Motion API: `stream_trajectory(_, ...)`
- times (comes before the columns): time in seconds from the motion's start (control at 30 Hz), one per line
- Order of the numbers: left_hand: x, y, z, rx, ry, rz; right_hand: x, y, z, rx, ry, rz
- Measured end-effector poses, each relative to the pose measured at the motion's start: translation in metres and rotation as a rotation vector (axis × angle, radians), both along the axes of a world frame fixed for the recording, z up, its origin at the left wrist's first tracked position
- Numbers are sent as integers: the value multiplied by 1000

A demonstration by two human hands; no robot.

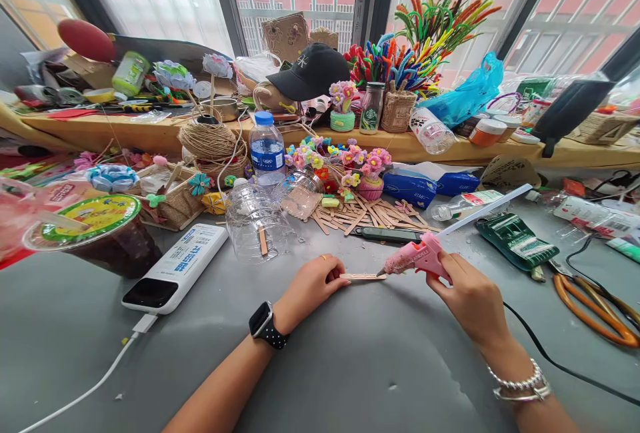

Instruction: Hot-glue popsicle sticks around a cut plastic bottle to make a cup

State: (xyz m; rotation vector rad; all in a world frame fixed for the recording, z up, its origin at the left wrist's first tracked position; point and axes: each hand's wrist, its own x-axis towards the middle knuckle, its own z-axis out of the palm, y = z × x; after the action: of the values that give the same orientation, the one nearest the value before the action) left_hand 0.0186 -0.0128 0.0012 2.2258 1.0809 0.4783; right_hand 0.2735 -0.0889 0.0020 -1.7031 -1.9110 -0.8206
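Note:
My left hand [319, 284] pinches the left end of a wooden craft stick [364, 276] just above the grey table. In my right hand [467, 293] is a pink hot glue gun [413, 257], with a long pale glue stick [487, 208] coming out of its back. Its nozzle meets or nearly meets the right end of the craft stick. Behind my hands lies a pile of loose craft sticks [367, 214], with a dark green utility knife [390, 234] in front of it. A cut clear plastic bottle [257, 223] lies left of the pile.
A cup of dark drink [120, 246] and a white power bank [180, 266] stand at left. Orange-handled scissors [595, 310] and a green pouch [517, 240] lie at right. The gun's black cord [555, 365] crosses the right side. A water bottle [267, 150] stands behind.

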Motion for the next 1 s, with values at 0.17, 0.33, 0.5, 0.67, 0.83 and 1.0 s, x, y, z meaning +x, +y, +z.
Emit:
stream_trajectory(0.17,1,0,1,-6,9,5,1,0,0,8,7,-17)
stream_trajectory(0.33,1,0,2,-15,11,5,1,1,2,19,2,-10)
stream_trajectory(0.5,1,0,2,-14,4,5,3,0,1,5,-4,-3)
stream_trajectory(0.67,1,0,1,-15,-3,6,7,0,0,-17,-5,-11)
stream_trajectory(0.83,1,0,1,-8,-2,7,9,0,-3,-14,-13,-28)
stream_trajectory(1.0,0,0,1,-6,4,7,11,0,-3,-20,-9,-22)
